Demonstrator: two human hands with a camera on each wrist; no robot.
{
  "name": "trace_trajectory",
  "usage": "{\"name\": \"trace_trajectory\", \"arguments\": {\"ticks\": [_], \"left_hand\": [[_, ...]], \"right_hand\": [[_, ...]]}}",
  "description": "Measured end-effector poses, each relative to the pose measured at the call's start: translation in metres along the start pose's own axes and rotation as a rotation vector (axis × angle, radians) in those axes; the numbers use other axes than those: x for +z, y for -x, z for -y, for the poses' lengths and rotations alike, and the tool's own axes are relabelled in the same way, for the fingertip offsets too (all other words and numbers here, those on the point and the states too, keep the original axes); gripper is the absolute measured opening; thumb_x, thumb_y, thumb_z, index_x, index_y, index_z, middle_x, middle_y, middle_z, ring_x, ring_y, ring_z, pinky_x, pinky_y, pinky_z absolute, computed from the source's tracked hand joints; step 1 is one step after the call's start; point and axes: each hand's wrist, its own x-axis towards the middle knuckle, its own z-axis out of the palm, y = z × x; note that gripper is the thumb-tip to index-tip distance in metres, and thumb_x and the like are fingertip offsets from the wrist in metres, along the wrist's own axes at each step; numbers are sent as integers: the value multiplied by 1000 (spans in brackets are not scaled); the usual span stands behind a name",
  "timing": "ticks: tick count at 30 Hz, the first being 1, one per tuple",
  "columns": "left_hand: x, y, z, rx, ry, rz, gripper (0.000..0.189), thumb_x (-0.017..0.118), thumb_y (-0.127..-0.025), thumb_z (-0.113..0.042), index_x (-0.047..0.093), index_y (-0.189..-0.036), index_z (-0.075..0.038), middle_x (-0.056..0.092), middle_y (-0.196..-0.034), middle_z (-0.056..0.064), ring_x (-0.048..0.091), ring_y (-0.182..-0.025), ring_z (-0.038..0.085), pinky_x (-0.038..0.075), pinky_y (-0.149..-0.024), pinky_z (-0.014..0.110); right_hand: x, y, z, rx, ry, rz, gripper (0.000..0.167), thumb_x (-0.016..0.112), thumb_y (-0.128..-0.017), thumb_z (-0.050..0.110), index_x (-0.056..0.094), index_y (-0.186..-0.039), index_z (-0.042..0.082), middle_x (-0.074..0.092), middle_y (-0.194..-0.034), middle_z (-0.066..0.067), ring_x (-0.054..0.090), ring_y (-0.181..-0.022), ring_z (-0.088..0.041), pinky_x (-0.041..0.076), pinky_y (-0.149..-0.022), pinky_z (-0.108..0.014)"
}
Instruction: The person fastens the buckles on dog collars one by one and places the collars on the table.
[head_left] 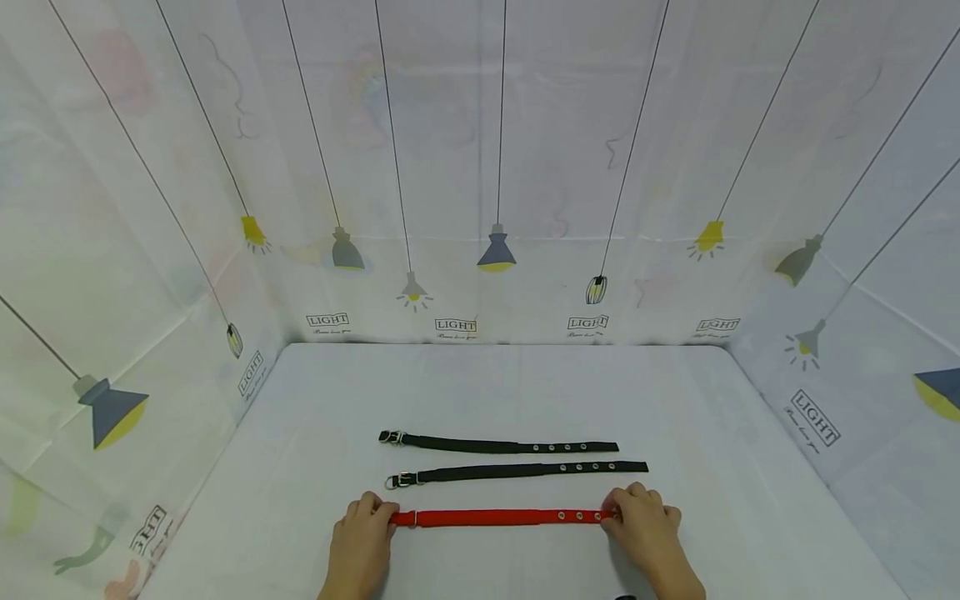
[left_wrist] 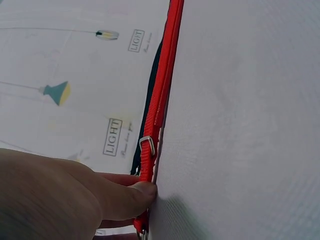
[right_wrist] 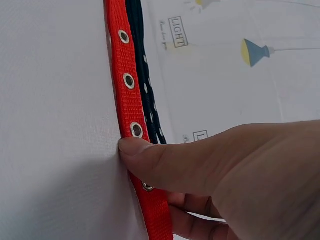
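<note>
Head cam: two long black webbing straps (head_left: 480, 446) (head_left: 510, 472) lay straight mid-frame, prob. done; L hand (head_left: 360, 537) & R hand (head_left: 647, 533) pinched long red webbing strap (head_left: 480, 518) lower ctr., release apparently pending.

1. Red strap (head_left: 480, 517): woven cloth webbing, matt, ribbed; mid pad (left_wrist: 164, 80) also matt cloth, stitched edge.
2. Red strap's eyelets (right_wrist: 129, 81), twd 3 o'c end: silvery metal, smooth, shiny.
3. Slide loop (left_wrist: 148, 145), twd 9 o'c end: bright metal, smooth, glossy.
4. Nearer blk strap (head_left: 487, 473), at 12 o'c of red: matt cloth, w/ shiny metal buckle (head_left: 405, 479) at 9 o'c.
5. Farther blk strap (head_left: 465, 445), beyond at 12: same matt cloth look, metal eyelets twd 3.
6. Tabletop (head_left: 525, 383): matt, smooth-looking; mat'l unclear.
7. Backdrop (head_left: 540, 125), 12 o'c: thin printed sheet, lt. creases, faint sheen; cloth vs. plastic unclear.
</note>
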Motion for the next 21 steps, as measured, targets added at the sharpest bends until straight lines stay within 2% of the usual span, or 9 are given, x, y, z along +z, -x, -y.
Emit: {"name": "trace_trajectory", "arguments": {"ticks": [4,8,13,16,18,21], "left_hand": [[0,-1,1,-1,5,-4,16,80,-83,-13,72,-97,-14,56,-93,2,57,-88,23,54,-73,49],[-1,-1,3,-15,20,21,16,80,-83,-14,67,-92,-16,56,-93,0,57,-88,21,53,-72,46],[-4,-3,6,-17,32,46,18,79,-84,-14,62,-88,-20,60,-92,-2,59,-91,23,52,-73,47],[-5,-5,8,-22,50,41,18,79,-85,-16,62,-91,-21,61,-91,-4,59,-87,20,51,-72,45],[-7,-7,9,-28,95,25,18,78,-86,-16,63,-94,-21,59,-90,-5,58,-82,16,51,-71,40],[-12,-11,10,-46,240,-20,17,77,-87,-14,64,-97,-20,59,-91,-5,56,-79,9,51,-70,32]], "right_hand": [[-2,-1,-2,23,8,16,16,83,-81,21,69,-86,16,54,-85,-2,50,-88,-26,32,-88,-65],[-4,0,-9,42,20,21,24,84,-80,28,63,-80,17,50,-79,-2,48,-83,-25,31,-87,-65],[-6,0,-16,66,27,28,26,83,-81,27,59,-80,17,53,-79,-2,50,-84,-28,30,-89,-68],[-10,0,-18,76,8,19,23,80,-84,26,59,-84,17,56,-79,-1,53,-86,-29,29,-91,-69],[-13,1,-19,75,-7,-1,24,79,-85,27,58,-85,16,57,-76,0,54,-83,-27,30,-90,-68],[-17,3,-22,84,-54,-19,28,77,-87,33,55,-87,14,54,-68,2,52,-70,-21,41,-76,-52]]}}
